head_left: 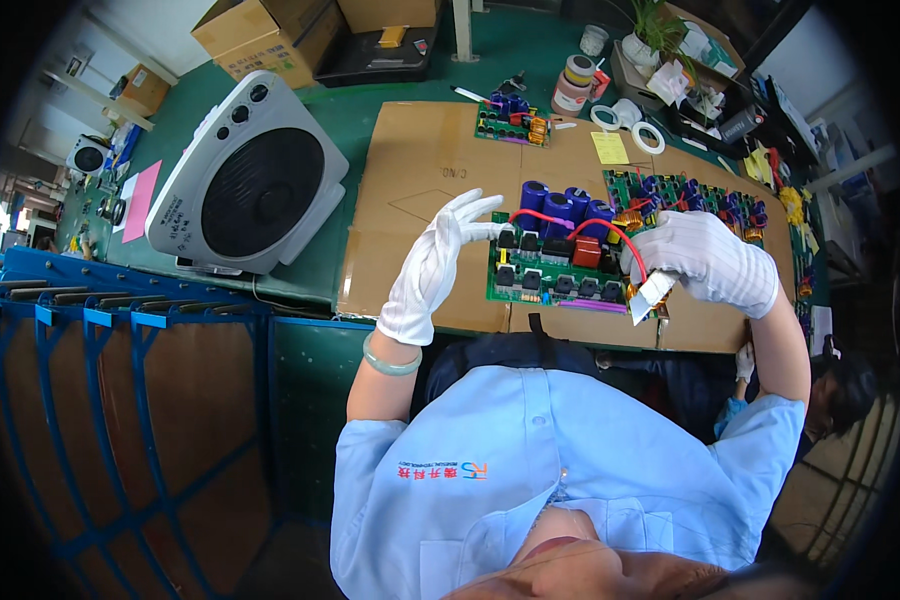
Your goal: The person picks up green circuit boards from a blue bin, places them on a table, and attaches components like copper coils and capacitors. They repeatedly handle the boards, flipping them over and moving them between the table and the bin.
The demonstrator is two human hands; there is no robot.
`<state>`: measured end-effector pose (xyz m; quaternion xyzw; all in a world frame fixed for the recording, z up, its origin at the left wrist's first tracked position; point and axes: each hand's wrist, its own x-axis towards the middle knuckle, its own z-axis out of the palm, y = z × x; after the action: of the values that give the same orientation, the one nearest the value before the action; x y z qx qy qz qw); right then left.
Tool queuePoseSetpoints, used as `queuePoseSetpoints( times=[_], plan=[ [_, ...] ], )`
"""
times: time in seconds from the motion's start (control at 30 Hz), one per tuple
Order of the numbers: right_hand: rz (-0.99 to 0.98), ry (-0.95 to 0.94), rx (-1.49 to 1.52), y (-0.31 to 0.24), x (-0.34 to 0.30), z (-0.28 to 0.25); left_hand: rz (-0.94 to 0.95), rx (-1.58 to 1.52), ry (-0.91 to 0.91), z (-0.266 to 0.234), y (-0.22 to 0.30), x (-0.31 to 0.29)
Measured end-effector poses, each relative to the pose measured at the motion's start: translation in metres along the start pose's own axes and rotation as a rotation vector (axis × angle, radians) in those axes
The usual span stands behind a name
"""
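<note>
A green circuit board [560,270] with tall purple capacitors, black parts and red wires is between my hands on the cardboard sheet. My left hand [432,262], in a white glove, pinches the board's far left corner with its thumb side, while the other fingers stretch away. At the board's right side, my right hand [708,262], gloved too, has its fingers closed on a white flat piece [652,296]. A red wire [620,238] arcs from the capacitors to this piece. What the piece is I cannot make out, and the right fingertips are partly hidden.
Several similar boards [660,190] stand to the far right, with another board [511,122] farther back. A grey fan-like unit [260,175] fills the left. Tape rings [648,137], a yellow note [610,148] and a jar [572,92] lie behind. Another person's hand [745,362] shows at right.
</note>
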<state>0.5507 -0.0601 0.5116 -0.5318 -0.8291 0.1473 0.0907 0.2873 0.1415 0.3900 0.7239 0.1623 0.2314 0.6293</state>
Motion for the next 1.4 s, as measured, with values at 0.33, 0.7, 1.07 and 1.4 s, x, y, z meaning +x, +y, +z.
queuePoseSetpoints(
  times=[0.33, 0.7, 1.07, 1.4],
  plan=[
    [-0.003, -0.053, -0.135, -0.006, 0.003, -0.004, 0.042, 0.021, -0.050, 0.000, -0.001, -0.001],
    [0.008, -0.061, -0.223, -0.013, 0.002, -0.009, 0.045, -0.044, -0.071, -0.001, 0.000, 0.001],
    [-0.015, -0.052, -0.216, -0.009, 0.002, -0.006, 0.037, 0.004, -0.087, -0.001, -0.001, 0.001],
    [-0.039, 0.035, -0.217, -0.006, -0.002, 0.000, 0.041, 0.030, -0.086, 0.003, -0.002, 0.002]
  ],
)
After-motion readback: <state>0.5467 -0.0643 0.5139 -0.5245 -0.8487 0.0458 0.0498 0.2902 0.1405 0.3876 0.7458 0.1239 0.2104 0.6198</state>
